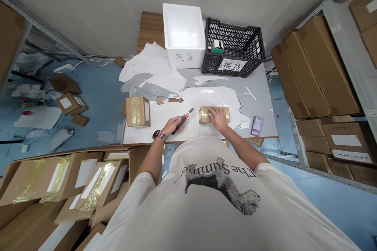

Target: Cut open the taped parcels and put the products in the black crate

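Nearest the camera is your white printed T-shirt [218,188], close to the table [259,90], so both forearms reach forward past it. Your left hand [173,125] is closed round a utility knife [185,117], its blade bared and angled away from you, seemingly to keep the edge off your body — though it points toward the carton side. Your right hand [218,118] lies over the top of a taped carton [204,114] on white paper [159,132], probably to steady it; you can't tell whether that grip also clamps its sides. A second taped carton [136,112] sits beyond your left hand, apart from the blade. The foam box [176,62] and black crate [210,66] stand behind, leaving your hands room.
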{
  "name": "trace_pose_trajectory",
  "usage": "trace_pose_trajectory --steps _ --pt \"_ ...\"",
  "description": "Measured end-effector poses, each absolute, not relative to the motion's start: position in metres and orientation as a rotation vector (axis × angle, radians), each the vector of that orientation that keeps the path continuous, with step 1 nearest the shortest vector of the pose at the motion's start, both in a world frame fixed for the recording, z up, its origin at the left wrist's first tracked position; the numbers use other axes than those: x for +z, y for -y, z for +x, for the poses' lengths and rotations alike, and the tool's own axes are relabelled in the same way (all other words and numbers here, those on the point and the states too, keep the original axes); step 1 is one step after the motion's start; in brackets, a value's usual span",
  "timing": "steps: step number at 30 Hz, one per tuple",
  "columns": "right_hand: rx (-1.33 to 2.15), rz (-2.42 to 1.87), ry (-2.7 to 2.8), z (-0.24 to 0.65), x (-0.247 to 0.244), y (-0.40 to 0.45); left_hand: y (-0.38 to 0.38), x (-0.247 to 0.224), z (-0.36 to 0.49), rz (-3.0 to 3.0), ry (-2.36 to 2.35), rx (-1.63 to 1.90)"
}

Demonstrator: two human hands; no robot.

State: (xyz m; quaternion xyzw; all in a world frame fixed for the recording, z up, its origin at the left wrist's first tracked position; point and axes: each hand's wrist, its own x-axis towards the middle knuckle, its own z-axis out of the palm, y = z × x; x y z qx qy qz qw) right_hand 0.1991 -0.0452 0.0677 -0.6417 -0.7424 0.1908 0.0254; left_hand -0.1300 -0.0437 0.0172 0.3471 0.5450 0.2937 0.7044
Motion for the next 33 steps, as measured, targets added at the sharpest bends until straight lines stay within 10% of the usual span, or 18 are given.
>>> trace_pose_trajectory --steps 33 --pt "0.553 -1.900 2.434 0.226 0.035 0.023 0.073 0.029 -0.108 1.616 -1.279 0.718"
